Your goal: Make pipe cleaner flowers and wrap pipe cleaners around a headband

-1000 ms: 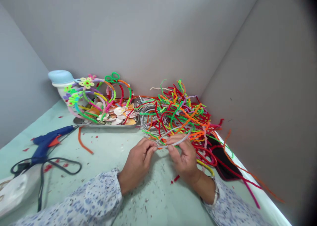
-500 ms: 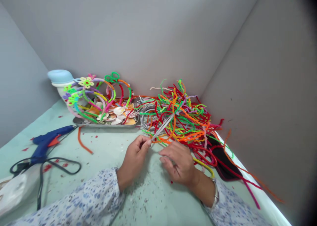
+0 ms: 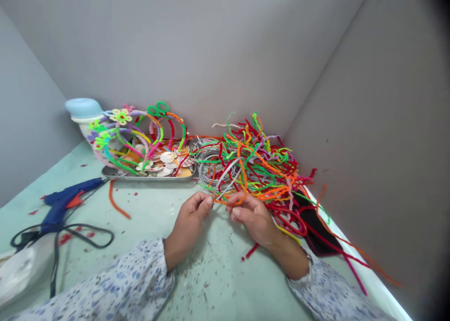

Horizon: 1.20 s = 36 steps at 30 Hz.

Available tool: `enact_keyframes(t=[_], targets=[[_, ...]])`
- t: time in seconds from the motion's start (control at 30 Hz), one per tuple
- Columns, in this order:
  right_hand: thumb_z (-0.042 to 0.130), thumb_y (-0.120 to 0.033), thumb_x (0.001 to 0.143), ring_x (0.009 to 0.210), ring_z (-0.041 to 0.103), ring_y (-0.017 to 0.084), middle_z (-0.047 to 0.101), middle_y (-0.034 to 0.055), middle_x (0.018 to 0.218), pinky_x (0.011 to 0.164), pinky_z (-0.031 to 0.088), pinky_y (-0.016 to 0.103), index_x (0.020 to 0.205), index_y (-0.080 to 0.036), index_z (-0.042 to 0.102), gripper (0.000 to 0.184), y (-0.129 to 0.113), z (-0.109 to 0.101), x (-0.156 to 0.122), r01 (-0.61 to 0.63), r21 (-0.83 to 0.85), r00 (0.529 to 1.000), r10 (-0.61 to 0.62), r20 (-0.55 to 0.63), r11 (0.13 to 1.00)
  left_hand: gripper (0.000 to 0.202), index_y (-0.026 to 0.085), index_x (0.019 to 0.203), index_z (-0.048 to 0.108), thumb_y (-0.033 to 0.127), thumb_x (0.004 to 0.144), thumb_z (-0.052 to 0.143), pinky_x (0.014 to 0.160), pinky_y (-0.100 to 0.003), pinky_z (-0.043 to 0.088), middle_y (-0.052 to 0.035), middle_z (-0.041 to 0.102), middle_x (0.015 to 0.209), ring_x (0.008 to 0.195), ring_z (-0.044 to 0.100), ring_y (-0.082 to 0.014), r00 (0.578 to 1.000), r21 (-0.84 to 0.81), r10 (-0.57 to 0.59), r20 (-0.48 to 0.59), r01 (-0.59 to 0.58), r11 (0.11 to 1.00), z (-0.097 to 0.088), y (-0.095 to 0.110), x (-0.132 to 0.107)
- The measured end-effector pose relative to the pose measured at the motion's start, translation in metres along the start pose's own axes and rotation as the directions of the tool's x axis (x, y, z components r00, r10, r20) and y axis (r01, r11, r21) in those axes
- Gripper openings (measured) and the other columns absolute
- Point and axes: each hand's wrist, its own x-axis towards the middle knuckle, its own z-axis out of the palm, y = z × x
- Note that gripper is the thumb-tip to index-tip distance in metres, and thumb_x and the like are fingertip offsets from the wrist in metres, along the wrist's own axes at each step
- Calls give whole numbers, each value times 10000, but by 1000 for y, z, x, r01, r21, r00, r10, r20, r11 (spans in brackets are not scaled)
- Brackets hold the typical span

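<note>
With the left hand [image 3: 191, 215] I'm pinching the grey band [image 3: 222, 176] before the pile [image 3: 272, 164]; with the right hand [image 3: 256, 219], nearly closed, I'm gripping the orange pipe cleaner [image 3: 243, 178]. Probably wrapping; next move is calling for steady tension.

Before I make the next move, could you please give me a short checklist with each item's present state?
1. Left hand pinching the grey band: ok.
2. Right hand gripping the orange strand firmly: cannot tell; the contact is partly hidden.
3. Blue glue gun apart from both hands: ok, lying at left.
4. Strand pile untangled: not ok, strands cross.
5. Shell tray apart from both hands: ok.
</note>
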Motion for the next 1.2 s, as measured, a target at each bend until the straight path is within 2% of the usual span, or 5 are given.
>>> enact_keyframes(t=[0.17,0.3,0.57,0.93,1.2], targets=[[509,-50,743,800,612,175,671,43,833,749,490,314,917,-211,678,292,-4,6,-4,371,-393,927,-311,209,841,238,165,700,510,356,841,534,523,-219,284,53,418,583,546,341,-103,999,-48,-30,-30,29,998,0,0,2],[454,-27,767,767,625,172,678,61,834,698,501,299,913,-209,706,343,-6,5,-6,543,-419,833,-407,374,728,245,168,688,504,357,840,535,533,-222,291,52,416,581,546,351,-104,999,-59,-31,-23,30,998,-1,-2,5],[515,-223,871,597,544,109,614,0,783,529,449,213,1059,-243,614,213,-1,0,-4,164,-282,976,-197,-94,945,235,162,698,500,332,858,520,550,-222,289,48,414,599,568,355,-102,988,-20,-59,140,62,998,1,2,0],[580,-336,855,596,534,126,615,25,734,534,440,237,855,-179,676,183,6,1,-5,151,-482,971,-221,-90,863,225,154,731,529,351,836,556,534,-232,269,47,414,610,565,348,-98,907,9,-60,416,62,998,1,-10,2],[560,-323,871,550,501,110,598,0,682,516,424,226,868,-180,648,168,6,2,-6,149,-489,968,-227,-105,860,276,148,663,531,375,814,573,542,-244,298,31,438,595,550,379,-100,877,-1,-110,468,125,992,1,4,5]])
